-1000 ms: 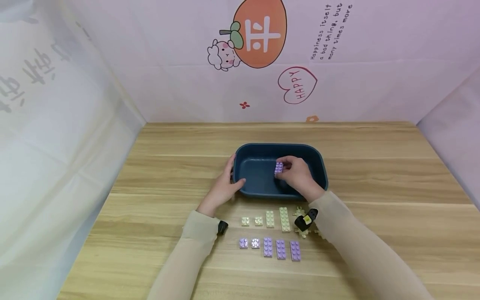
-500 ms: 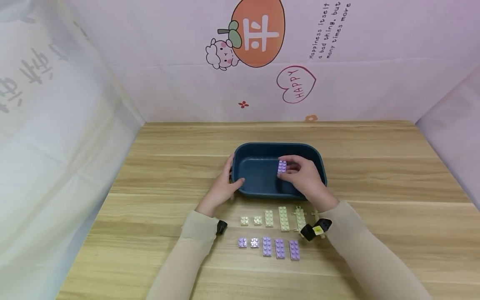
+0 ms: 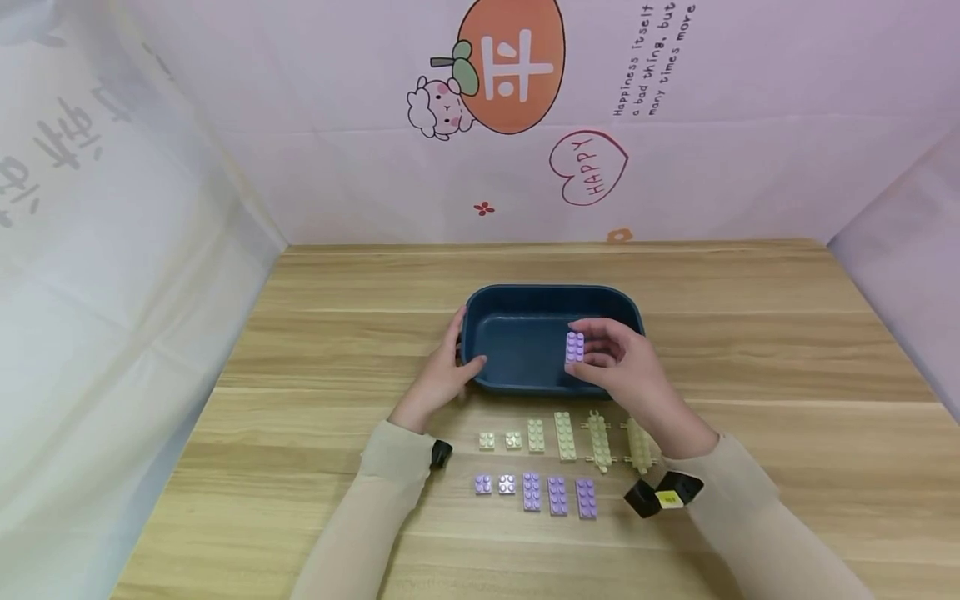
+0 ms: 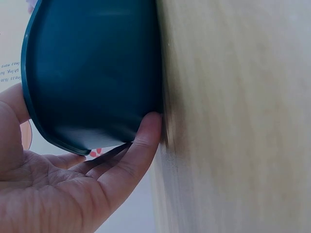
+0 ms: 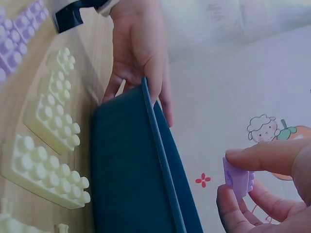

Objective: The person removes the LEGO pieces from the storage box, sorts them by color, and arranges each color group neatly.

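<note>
My left hand (image 3: 441, 375) grips the left end of a dark blue plastic tub (image 3: 510, 346), its thumb at the near corner of the rim and its fingers along the outer wall. In the left wrist view, fingers (image 4: 133, 165) lie against the tub's outside. Over the tub's right part, my right hand (image 3: 630, 367) pinches a purple 2-by-4 building brick (image 3: 574, 348) between thumb and fingertips, studs facing the head camera. The right wrist view has this brick (image 5: 237, 179) above the level of the tub's rim. No other piece shows inside the tub's visible floor.
In front of the tub lies a row of pale yellow bricks (image 3: 565, 436), ending at the right in two plates with side pegs (image 3: 599, 442). Nearer is a row of several purple bricks (image 3: 558, 496). A printed cloth (image 3: 360, 183) hangs behind the wooden table (image 3: 750, 350).
The right hand has moved right and toward me with the purple brick, rising over the tub. Its sleeve has uncovered the pegged yellow plates. The left hand stays on the tub.
</note>
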Available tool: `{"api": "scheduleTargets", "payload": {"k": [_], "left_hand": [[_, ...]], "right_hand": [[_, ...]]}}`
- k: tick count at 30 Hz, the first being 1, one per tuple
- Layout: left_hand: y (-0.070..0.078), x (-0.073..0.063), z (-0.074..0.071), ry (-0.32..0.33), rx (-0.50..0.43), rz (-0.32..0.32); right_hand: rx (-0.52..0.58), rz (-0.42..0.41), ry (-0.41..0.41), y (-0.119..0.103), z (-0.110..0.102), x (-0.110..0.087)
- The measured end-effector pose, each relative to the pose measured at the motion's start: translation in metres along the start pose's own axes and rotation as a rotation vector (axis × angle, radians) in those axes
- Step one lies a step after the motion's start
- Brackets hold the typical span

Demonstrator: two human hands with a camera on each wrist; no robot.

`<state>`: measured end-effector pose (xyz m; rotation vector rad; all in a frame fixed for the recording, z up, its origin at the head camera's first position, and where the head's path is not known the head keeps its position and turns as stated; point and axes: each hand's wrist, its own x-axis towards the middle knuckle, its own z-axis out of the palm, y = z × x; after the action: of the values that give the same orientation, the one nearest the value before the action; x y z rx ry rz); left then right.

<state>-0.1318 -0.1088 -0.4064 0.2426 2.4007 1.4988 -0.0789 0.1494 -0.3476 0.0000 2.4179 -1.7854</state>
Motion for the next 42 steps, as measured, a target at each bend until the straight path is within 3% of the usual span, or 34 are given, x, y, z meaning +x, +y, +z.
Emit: {"api": "scheduleTargets", "payload": {"k": [13, 21, 30, 34, 42], "left_hand": [[-0.001, 0.0, -0.001, -0.005, -0.008, -0.005], [0.0, 0.001, -0.001, -0.001, 0.01, -0.018], [0.0, 0.002, -0.001, -0.003, 0.022, -0.02], [0.0, 0.002, -0.002, -0.005, 0.031, -0.012], [-0.001, 0.005, -0.002, -0.007, 0.041, -0.009]], "right_hand": [[-0.032, -0.022, 0.017, 0.003, -0.008, -0.039], [-0.028, -0.025, 0.026, 0.017, -0.014, -0.064], [-0.063, -0.178, 0.074, 0.051, -0.016, -0.092], [-0.129, -0.254, 0.092, 0.064, -0.013, -0.104], [-0.231, -0.25, 0.09, 0.083, -0.001, -0.118]]}}
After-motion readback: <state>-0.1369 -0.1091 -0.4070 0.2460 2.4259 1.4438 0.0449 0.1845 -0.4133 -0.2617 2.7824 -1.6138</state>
